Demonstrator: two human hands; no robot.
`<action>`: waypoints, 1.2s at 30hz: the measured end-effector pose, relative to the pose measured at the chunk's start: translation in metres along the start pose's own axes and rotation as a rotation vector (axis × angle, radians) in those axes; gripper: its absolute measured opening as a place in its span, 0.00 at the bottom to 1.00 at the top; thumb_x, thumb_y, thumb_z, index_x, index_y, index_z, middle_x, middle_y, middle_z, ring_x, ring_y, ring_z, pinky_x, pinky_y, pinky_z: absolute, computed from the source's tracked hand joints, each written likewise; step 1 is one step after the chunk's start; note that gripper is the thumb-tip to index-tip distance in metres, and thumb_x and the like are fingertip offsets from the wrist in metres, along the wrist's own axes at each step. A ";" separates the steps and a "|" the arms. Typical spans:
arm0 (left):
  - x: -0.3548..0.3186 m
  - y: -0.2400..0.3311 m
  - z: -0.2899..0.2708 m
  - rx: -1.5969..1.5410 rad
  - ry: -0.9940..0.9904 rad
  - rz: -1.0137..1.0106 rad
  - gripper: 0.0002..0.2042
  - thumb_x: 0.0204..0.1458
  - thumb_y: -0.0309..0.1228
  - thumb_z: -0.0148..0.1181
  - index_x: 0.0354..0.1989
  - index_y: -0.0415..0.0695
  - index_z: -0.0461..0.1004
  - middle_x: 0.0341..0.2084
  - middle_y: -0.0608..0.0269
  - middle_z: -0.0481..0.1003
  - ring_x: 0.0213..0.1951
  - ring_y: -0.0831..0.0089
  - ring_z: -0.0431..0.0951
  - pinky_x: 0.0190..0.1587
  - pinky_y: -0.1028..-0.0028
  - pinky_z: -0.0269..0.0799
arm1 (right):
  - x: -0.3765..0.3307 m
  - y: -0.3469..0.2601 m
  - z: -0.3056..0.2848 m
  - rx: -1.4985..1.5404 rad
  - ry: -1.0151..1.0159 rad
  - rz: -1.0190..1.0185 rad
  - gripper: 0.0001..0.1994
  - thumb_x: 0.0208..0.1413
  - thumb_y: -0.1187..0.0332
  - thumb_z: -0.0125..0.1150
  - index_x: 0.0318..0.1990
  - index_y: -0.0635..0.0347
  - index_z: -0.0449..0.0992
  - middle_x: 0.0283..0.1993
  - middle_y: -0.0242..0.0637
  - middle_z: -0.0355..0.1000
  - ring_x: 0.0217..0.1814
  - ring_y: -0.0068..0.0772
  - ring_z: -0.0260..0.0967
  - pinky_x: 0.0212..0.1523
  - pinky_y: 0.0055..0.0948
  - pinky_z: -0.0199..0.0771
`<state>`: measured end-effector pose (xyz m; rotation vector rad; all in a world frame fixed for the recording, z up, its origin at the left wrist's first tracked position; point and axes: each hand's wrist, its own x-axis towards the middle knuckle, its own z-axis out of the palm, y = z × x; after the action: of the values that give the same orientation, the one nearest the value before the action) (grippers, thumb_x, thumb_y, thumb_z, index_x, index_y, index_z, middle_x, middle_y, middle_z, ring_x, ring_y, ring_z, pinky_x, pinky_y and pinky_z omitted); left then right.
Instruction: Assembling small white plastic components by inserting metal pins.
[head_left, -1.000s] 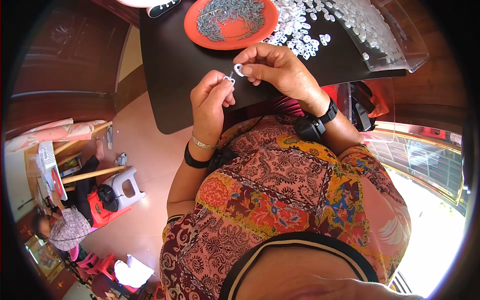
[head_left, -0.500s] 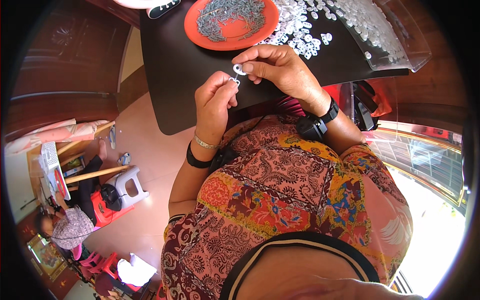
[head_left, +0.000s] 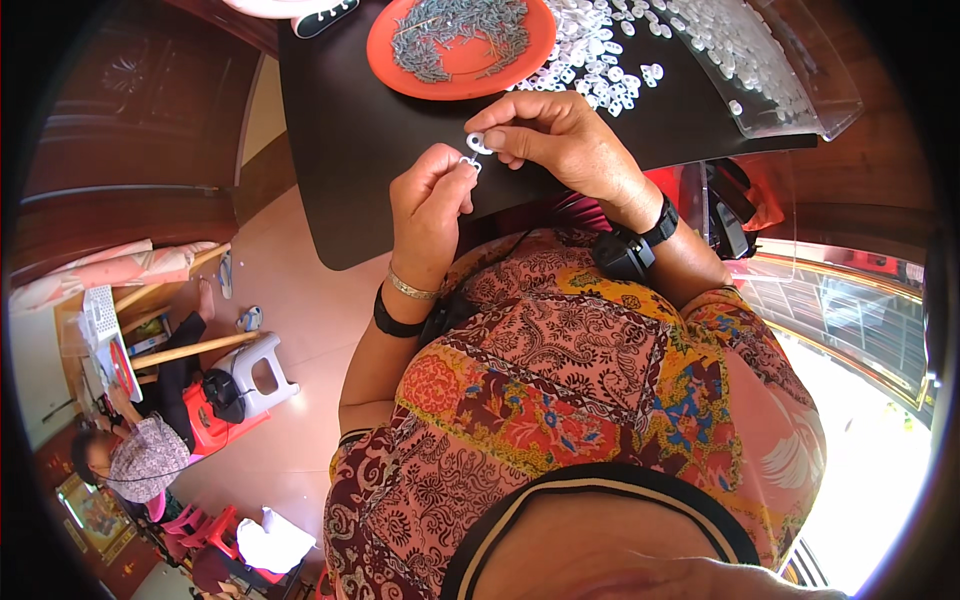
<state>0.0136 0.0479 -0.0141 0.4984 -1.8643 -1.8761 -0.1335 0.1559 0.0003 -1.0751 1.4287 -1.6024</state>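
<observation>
- Head view: we find the left hand pinching one small white piece between thumb and forefinger, the right hand pinching a second, ring-holed white part.
- We note both held above the counter; the ring-holed part lies just beyond the left hand's piece and slightly to its right.
- Between them we make out what seems a short thin pin, its long axis running away from the body toward the ring-holed part.
- The orange plate of grey screws lies beyond both hands; loose white pieces lie nearer the right.
- We cannot tell whether pin and ring-holed part touch. Fingers cover much of both held pieces, and the right hand's curled fingers are partly hidden.
</observation>
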 end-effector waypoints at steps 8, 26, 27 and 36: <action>0.000 0.000 0.001 0.027 0.004 -0.001 0.09 0.53 0.28 0.52 0.23 0.38 0.67 0.15 0.71 0.65 0.20 0.85 0.62 0.23 0.81 0.57 | -0.001 0.002 -0.001 -0.027 0.004 0.007 0.08 0.56 0.71 0.59 0.41 0.62 0.79 0.30 0.26 0.74 0.29 0.13 0.65 0.32 0.16 0.67; 0.000 -0.001 0.000 -0.003 -0.006 -0.007 0.08 0.56 0.29 0.48 0.27 0.39 0.69 0.19 0.70 0.67 0.21 0.83 0.64 0.25 0.82 0.59 | -0.004 0.003 0.007 -0.039 -0.042 -0.126 0.11 0.52 0.75 0.63 0.43 0.64 0.77 0.33 0.31 0.76 0.36 0.18 0.72 0.40 0.20 0.72; 0.000 -0.001 0.001 -0.029 0.001 -0.022 0.08 0.56 0.29 0.48 0.28 0.39 0.70 0.19 0.69 0.67 0.21 0.83 0.65 0.25 0.82 0.59 | -0.005 0.001 0.009 -0.039 -0.043 -0.127 0.11 0.52 0.75 0.63 0.43 0.64 0.77 0.33 0.31 0.76 0.36 0.18 0.72 0.40 0.20 0.72; 0.002 0.003 0.004 -0.113 0.020 -0.080 0.11 0.57 0.32 0.47 0.31 0.37 0.72 0.19 0.66 0.69 0.21 0.80 0.68 0.26 0.82 0.61 | -0.005 0.001 0.011 -0.429 0.053 -0.324 0.14 0.45 0.75 0.67 0.42 0.61 0.77 0.30 0.34 0.73 0.29 0.24 0.74 0.29 0.22 0.73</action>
<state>0.0102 0.0504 -0.0110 0.5591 -1.7382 -2.0079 -0.1217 0.1561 -0.0005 -1.5882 1.7526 -1.5864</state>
